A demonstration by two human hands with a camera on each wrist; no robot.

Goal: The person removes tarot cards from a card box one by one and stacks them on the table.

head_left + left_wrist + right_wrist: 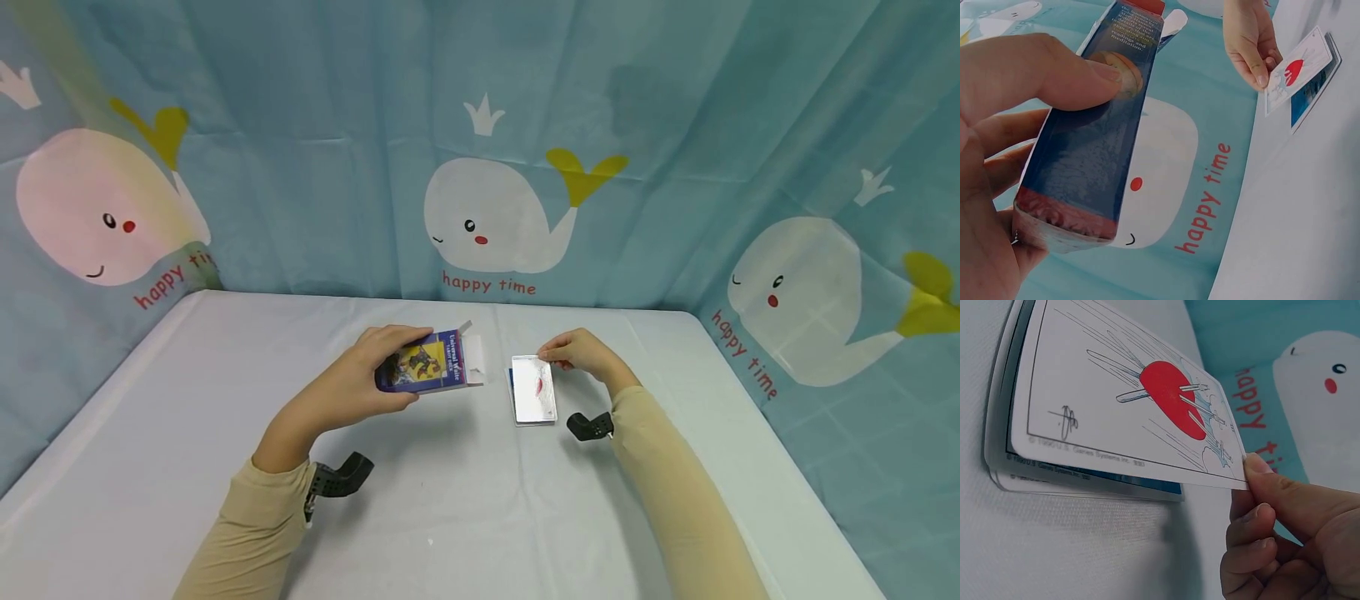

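My left hand (341, 393) grips a blue tarot card box (423, 365) between thumb and fingers above the table, its open flap (474, 354) toward the right. In the left wrist view the thumb presses on the box's narrow side (1082, 150), which bears printed text. My right hand (588, 357) pinches one corner of a tarot card (1110, 406) between thumb and fingers; the card shows a red heart pierced by swords. Beneath it lie a few other cards (1025, 467) on the table, one with a blue picture, mostly covered by the held card.
A white cloth covers the table (465, 500). Behind and at both sides hangs a blue curtain (330, 208) printed with whales and "happy time". A black wrist camera (343, 477) juts from the left sleeve, another black camera (589, 427) from the right.
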